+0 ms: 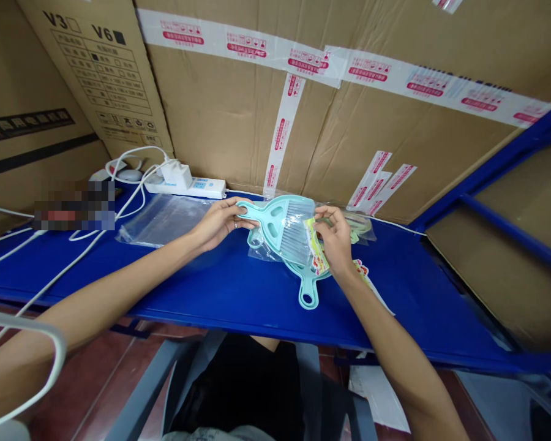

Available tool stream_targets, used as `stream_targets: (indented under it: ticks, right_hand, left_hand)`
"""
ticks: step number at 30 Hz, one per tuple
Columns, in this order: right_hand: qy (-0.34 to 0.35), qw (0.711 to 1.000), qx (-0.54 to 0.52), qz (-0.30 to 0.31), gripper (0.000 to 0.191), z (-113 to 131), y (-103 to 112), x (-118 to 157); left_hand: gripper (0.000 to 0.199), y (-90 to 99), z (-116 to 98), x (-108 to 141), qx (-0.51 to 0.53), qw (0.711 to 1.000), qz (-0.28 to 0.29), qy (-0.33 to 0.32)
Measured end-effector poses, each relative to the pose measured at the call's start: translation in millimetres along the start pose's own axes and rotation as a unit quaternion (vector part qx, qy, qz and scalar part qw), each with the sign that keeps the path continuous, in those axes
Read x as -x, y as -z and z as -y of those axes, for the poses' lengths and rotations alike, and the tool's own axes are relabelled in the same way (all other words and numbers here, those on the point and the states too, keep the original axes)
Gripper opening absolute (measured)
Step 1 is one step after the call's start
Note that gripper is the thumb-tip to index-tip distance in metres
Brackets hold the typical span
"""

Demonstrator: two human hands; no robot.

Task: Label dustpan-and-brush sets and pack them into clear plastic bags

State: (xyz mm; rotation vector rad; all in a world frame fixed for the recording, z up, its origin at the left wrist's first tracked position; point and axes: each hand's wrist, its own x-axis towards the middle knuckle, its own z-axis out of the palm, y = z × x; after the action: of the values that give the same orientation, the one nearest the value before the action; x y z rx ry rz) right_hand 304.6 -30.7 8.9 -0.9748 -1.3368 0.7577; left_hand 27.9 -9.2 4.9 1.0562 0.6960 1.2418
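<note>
My left hand (221, 224) is closed round the handle of a mint-green hand brush (275, 228) with grey bristles, held level above the table. A dustpan of the same colour seems to lie against its underside. My right hand (335, 237) pinches a yellow and green printed card (316, 246) at the bristle end. Below the brush, another mint-green handle (308, 293) with a round hole sticks out on the table. Clear plastic wrapping shows around these pieces, and I cannot tell which piece it covers. A second printed card (371, 285) lies partly behind my right wrist.
A clear plastic bag (168, 219) lies on the blue table (239, 300) at the left. Behind it is a white power strip (206, 187) with cables. Pale green items in plastic (360, 228) lie beyond my right hand. Large cardboard boxes (229, 110) wall the back.
</note>
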Motion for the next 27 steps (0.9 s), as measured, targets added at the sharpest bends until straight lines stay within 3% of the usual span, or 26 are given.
stream_targets:
  ticks: [27]
  right_hand:
    - [0.006, 1.0, 0.022, -0.015, 0.029, -4.5, 3.3, -3.9]
  left_hand:
    - [0.025, 0.9, -1.4, -0.4, 0.005, 1.0, -0.014, -0.005]
